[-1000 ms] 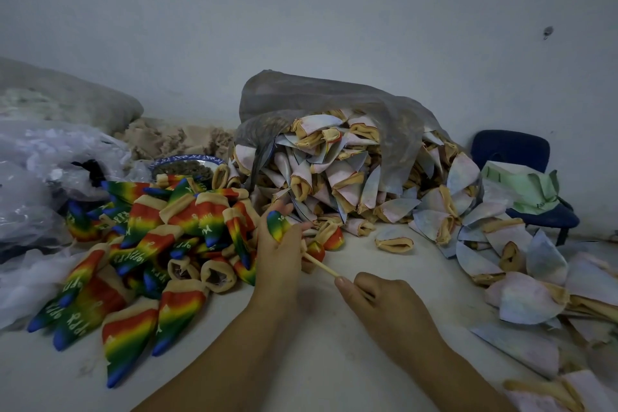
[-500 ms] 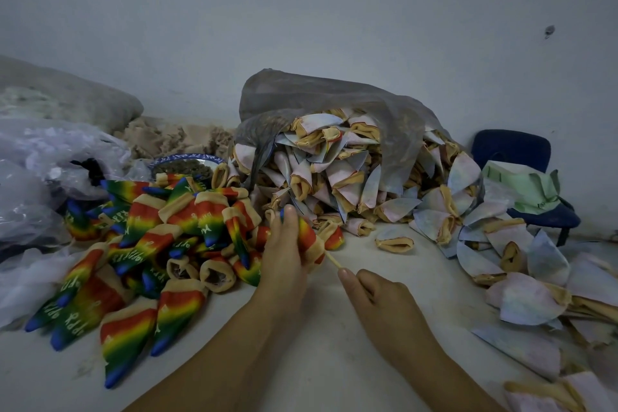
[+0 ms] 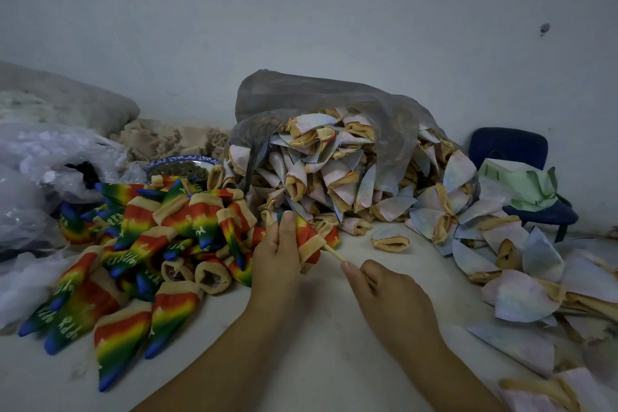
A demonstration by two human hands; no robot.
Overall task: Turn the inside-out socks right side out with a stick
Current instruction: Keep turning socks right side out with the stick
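Note:
My left hand [image 3: 277, 254] grips a rainbow sock [image 3: 309, 241] with a tan cuff, held upright at the table's middle. A thin wooden stick [image 3: 334, 252] runs into the sock's cuff from the lower right. My right hand [image 3: 384, 298] holds the stick's near end, fingers curled round it. To the left lies a heap of rainbow socks [image 3: 133, 251], right side out. Behind and to the right spreads a pile of pale inside-out socks [image 3: 334, 177].
A grey plastic bag [image 3: 317, 100] covers the back of the pale pile. Clear plastic bags [image 3: 40, 170] lie at the far left. A blue patterned bowl [image 3: 182, 165] sits behind the rainbow heap. A blue chair [image 3: 521, 157] with green cloth stands by the wall at right.
The sock in my left hand has unrolled further over the stick: its red band and tan cuff now show. My right hand has pushed the stick deeper, so less stick shows.

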